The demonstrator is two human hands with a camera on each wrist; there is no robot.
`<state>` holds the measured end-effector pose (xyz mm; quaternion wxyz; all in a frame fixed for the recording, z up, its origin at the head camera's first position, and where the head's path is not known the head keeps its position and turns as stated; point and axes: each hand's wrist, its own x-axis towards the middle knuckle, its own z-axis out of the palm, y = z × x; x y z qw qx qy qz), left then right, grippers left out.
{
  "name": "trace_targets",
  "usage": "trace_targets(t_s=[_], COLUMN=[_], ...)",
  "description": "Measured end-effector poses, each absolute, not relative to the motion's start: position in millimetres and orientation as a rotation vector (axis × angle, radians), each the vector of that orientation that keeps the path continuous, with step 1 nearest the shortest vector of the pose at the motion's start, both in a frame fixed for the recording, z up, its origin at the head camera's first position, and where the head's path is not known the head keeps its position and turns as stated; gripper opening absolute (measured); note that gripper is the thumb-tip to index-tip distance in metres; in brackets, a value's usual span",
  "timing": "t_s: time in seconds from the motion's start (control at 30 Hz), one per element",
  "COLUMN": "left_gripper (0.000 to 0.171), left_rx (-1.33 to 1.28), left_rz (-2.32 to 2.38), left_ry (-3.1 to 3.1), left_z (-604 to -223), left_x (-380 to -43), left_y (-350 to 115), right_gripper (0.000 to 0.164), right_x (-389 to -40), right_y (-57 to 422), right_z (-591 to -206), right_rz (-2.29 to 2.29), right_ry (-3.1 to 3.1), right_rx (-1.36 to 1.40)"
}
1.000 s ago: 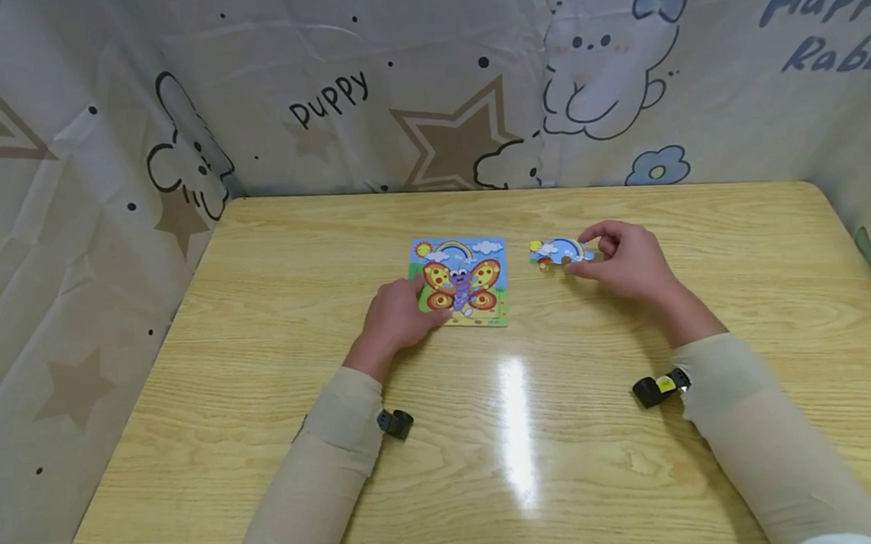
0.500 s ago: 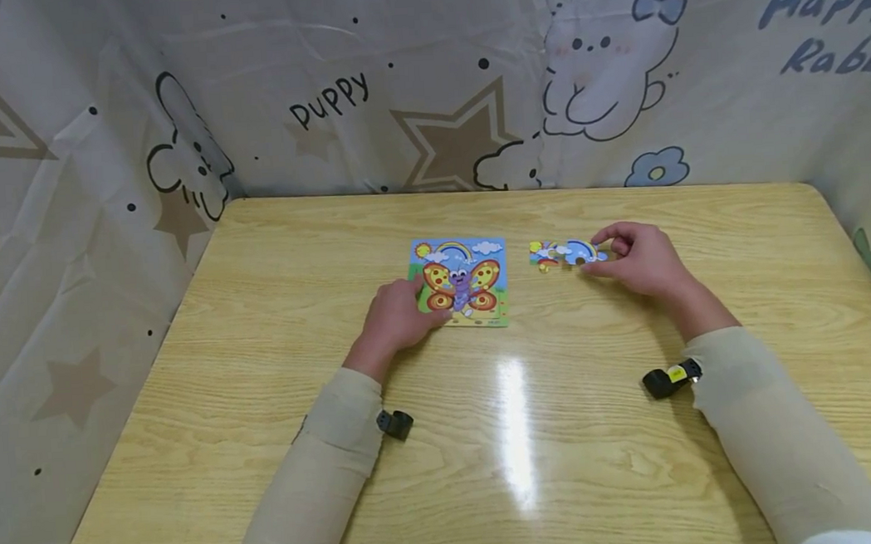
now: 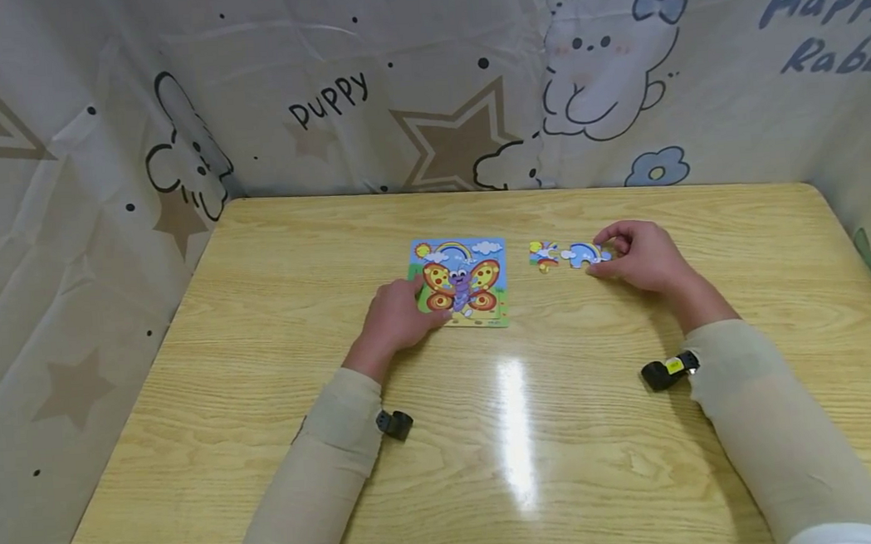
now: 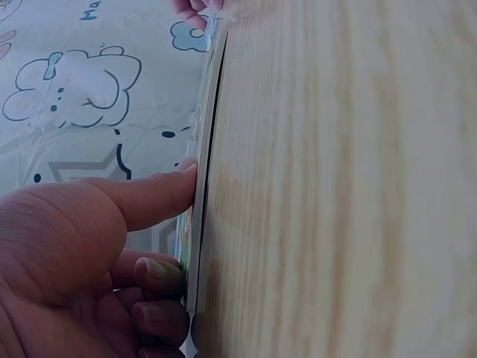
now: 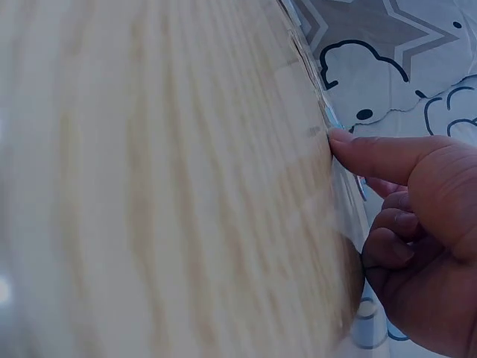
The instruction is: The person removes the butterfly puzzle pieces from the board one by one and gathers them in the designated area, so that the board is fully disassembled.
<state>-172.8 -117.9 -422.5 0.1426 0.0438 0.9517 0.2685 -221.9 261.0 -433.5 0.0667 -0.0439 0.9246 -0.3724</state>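
Observation:
A square butterfly jigsaw puzzle (image 3: pixel 462 280) lies flat on the table. My left hand (image 3: pixel 396 314) grips its lower left side, thumb along the bottom edge and fingers at the left. In the left wrist view the puzzle appears edge-on, thumb (image 4: pixel 153 200) against it. To the right, my right hand (image 3: pixel 643 259) pinches a rainbow puzzle piece (image 3: pixel 584 254) between thumb and fingers, low over the tabletop. Just left of it lies another puzzle piece (image 3: pixel 543 255) with a yellow sun, a narrow gap between the two. The right wrist view shows the thumb (image 5: pixel 387 158) close to the tabletop.
The light wooden table (image 3: pixel 292 256) ends at a cloth backdrop (image 3: pixel 368 151) with cartoon prints, behind and along both sides. A bright streak of light reflects off the tabletop in front of the puzzle. Each sleeve carries a black wrist camera (image 3: pixel 395 424).
My right hand has moved right with the rainbow piece, drawing it away from the sun piece and opening a gap. The left hand and the butterfly puzzle have stayed in place.

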Motion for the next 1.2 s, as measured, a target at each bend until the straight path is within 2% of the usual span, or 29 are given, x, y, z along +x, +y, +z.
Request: trace_targets(t_s=[0.4, 0.6, 1.2], left_gripper=[0.082, 0.082, 0.082], left_rx=[0.114, 0.112, 0.101], left_rz=[0.789, 0.798, 0.811], left_ry=[2.749, 2.743, 2.733], left_z=[-423.5, -423.3, -422.6], left_x=[-172.1, -172.0, -172.0], left_y=[-117.0, -116.5, -116.8], right_gripper=[0.044, 0.055, 0.070], right_x=[-224.7, -216.2, -197.6], right_y=[257.3, 250.0, 175.8], right_z=[-436.0, -435.3, -436.2], right_rz=[-1.150, -1.226, -1.478], right_ry=[2.698, 2.740, 2.746], right_rx=[-0.019, -0.048, -0.169])
